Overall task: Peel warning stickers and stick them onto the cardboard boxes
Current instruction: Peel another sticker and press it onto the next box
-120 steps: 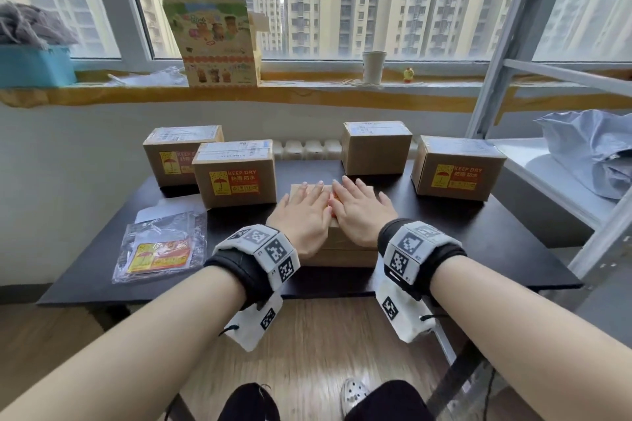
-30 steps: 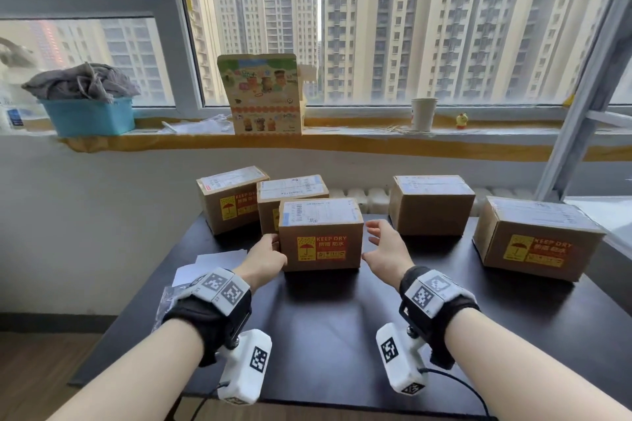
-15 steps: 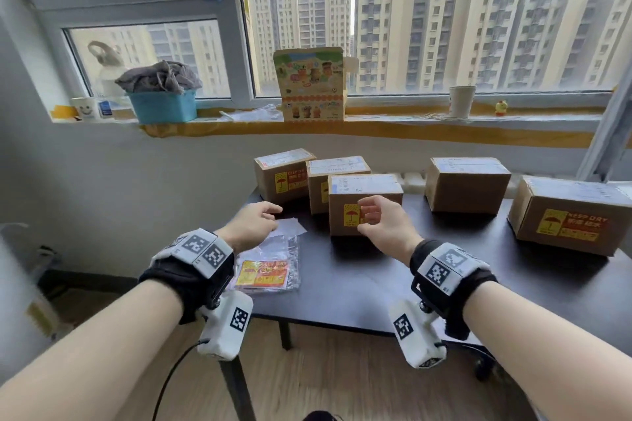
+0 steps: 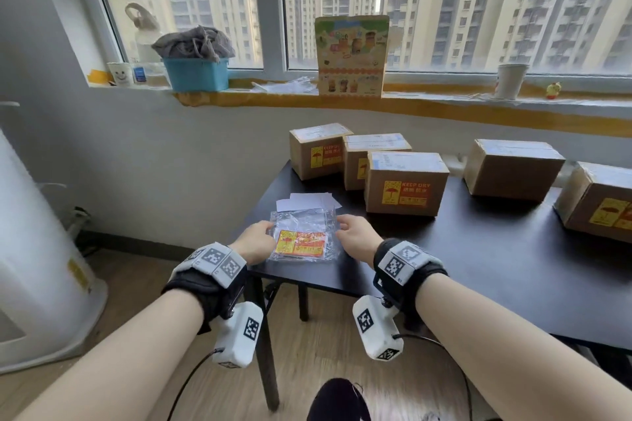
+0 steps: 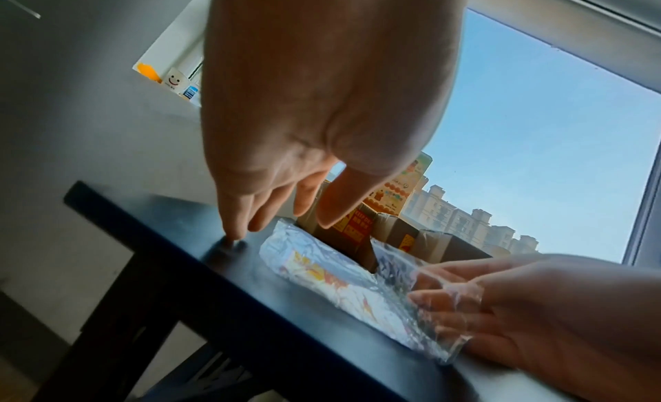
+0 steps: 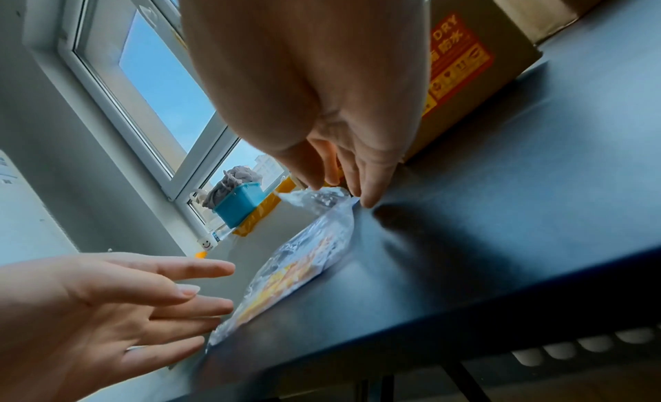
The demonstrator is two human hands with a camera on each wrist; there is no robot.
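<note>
A clear plastic bag of yellow-red warning stickers (image 4: 302, 239) (image 5: 339, 272) (image 6: 296, 264) lies flat at the near left corner of the black table (image 4: 478, 267). My left hand (image 4: 254, 243) (image 5: 272, 216) is at the bag's left edge, fingers spread and relaxed, one fingertip on the tabletop. My right hand (image 4: 352, 232) (image 6: 339, 187) touches the bag's right edge with loosely bent fingers and holds nothing. Three stickered cardboard boxes (image 4: 405, 186) stand clustered behind the bag. A plain box (image 4: 513, 167) and another stickered box (image 4: 598, 202) stand to the right.
White backing papers (image 4: 307, 200) lie just behind the bag. On the windowsill are a blue basket (image 4: 195, 73), a colourful carton (image 4: 352, 55) and a paper cup (image 4: 511, 80). A white appliance (image 4: 34, 249) stands on the floor left of the table.
Both hands left the front stickered box and came down to the sticker bag, one on each side. My view swung left and down.
</note>
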